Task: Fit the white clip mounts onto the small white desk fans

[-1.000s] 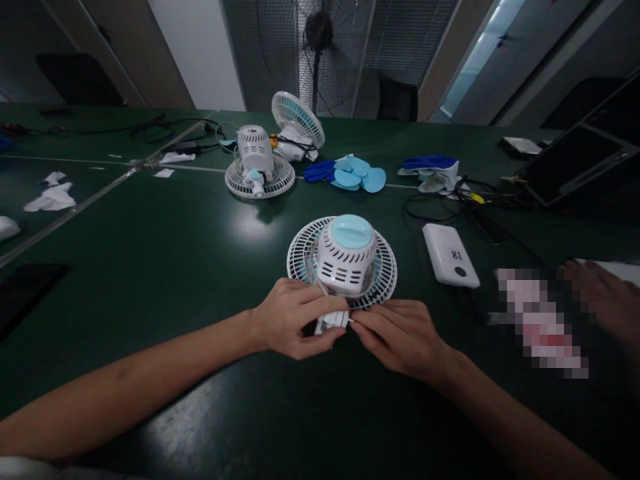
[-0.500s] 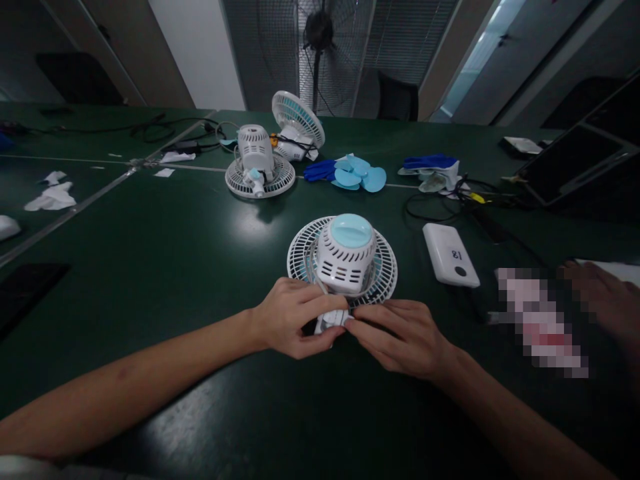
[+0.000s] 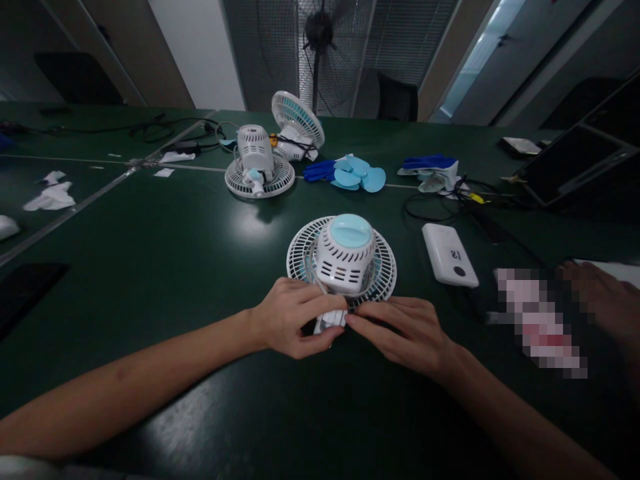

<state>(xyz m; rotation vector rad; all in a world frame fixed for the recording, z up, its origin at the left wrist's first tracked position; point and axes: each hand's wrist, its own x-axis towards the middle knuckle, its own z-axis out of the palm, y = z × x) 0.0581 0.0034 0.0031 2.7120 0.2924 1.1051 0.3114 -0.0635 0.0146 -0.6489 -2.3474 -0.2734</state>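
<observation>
A small white desk fan [image 3: 345, 257] with a light blue motor cap lies face down on the green table [image 3: 165, 267], its round grille flat on the surface. My left hand [image 3: 293, 325] is closed around the fan's small white base piece [image 3: 333, 320] at the near edge of the grille. My right hand [image 3: 403, 332] pinches the same white piece from the right, thumb and forefinger pressed together at it. Both hands meet just in front of the fan.
Further back lie another face-down fan [image 3: 257, 170], an upright fan head [image 3: 297, 123], loose blue fan blades [image 3: 357, 175] and blue gloves [image 3: 430, 163]. A white power bank [image 3: 449, 255] and black cables lie to the right. Another person's hand [image 3: 603, 300] rests at the right edge.
My right hand's fingers have shifted slightly left and closed in on the white piece. The left hand and the fan have stayed in place.
</observation>
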